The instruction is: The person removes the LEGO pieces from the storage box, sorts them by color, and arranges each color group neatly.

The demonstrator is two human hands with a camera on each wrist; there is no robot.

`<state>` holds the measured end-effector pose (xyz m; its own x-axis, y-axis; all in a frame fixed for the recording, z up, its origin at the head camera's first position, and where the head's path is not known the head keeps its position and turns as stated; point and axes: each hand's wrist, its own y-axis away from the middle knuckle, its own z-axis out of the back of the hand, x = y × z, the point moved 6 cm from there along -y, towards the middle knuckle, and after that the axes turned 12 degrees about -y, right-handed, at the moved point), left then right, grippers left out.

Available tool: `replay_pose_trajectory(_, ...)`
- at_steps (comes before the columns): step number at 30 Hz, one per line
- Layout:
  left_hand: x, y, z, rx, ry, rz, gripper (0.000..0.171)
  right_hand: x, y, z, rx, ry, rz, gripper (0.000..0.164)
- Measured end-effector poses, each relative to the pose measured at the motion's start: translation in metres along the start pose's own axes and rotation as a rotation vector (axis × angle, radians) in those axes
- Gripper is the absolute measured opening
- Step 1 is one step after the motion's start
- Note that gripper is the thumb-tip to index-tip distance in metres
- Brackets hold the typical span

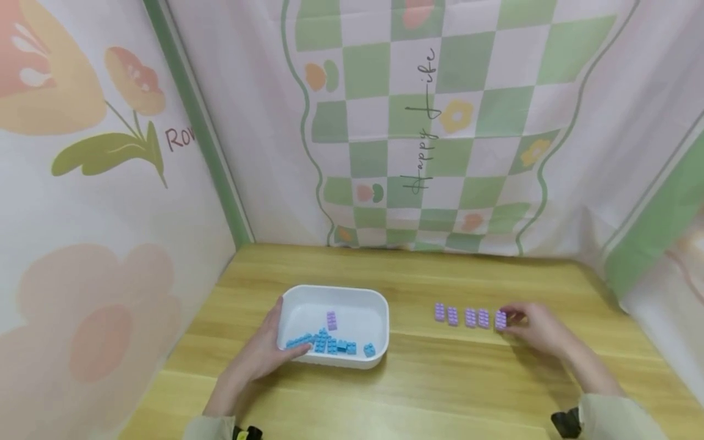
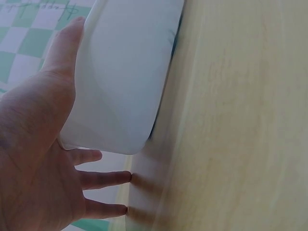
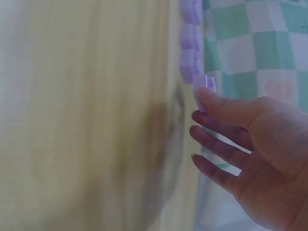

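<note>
A white plastic tray (image 1: 301, 310) stands on the table, and my left hand (image 1: 263, 349) grips its left end. The thumb reaches over the near rim, while the lower fingers spread below the corner in the left wrist view. Inside lie several blue toy building bricks (image 1: 332, 346) along the near side and one purple brick (image 1: 332, 321) farther back. To the right, my right hand (image 1: 541, 333) pinches a purple building brick (image 1: 500, 321) between thumb and fingertips, its other fingers loosely spread. This brick is at the right end of a row of several purple bricks (image 1: 470, 318).
The wooden table (image 1: 429, 391) reaches back to a hanging checkered curtain (image 1: 407, 153). Another printed curtain (image 1: 110, 256) borders the left side. Bare wood separates the tray from the purple row.
</note>
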<state>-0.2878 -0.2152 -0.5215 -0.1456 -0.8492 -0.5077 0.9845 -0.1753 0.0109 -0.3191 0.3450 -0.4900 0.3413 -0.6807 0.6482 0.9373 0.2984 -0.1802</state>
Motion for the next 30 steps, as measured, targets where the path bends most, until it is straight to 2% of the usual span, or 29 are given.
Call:
replay_pose_trajectory(6,-0.001,0.000,0.001,-0.003,0.002,-0.002,0.136,-0.010,0.001,-0.008,-0.015,0.054,-0.004,0.039)
replay_pose_trajectory(13,-0.001,0.000,0.000,-0.011,0.008,-0.014,0.136,-0.008,-0.001,-0.017,-0.058,0.072,0.071,0.041)
replay_pose_trajectory(16,-0.001,0.000,0.000,-0.008,0.014,-0.007,0.136,-0.008,0.000,-0.018,-0.052,0.064,0.075,0.052)
replay_pose_trajectory(21,-0.001,0.000,-0.001,-0.002,0.011,0.001,0.136,-0.006,-0.001,-0.014,-0.024,0.024,0.024,0.075)
replay_pose_trajectory(25,-0.002,0.000,-0.001,-0.001,0.025,0.000,0.136,0.012,-0.008,-0.014,-0.030,0.029,0.013,0.080)
replay_pose_trajectory(30,-0.002,0.000,0.000,-0.007,0.030,-0.009,0.136,0.055,-0.022,-0.021,-0.031,0.048,0.092,0.080)
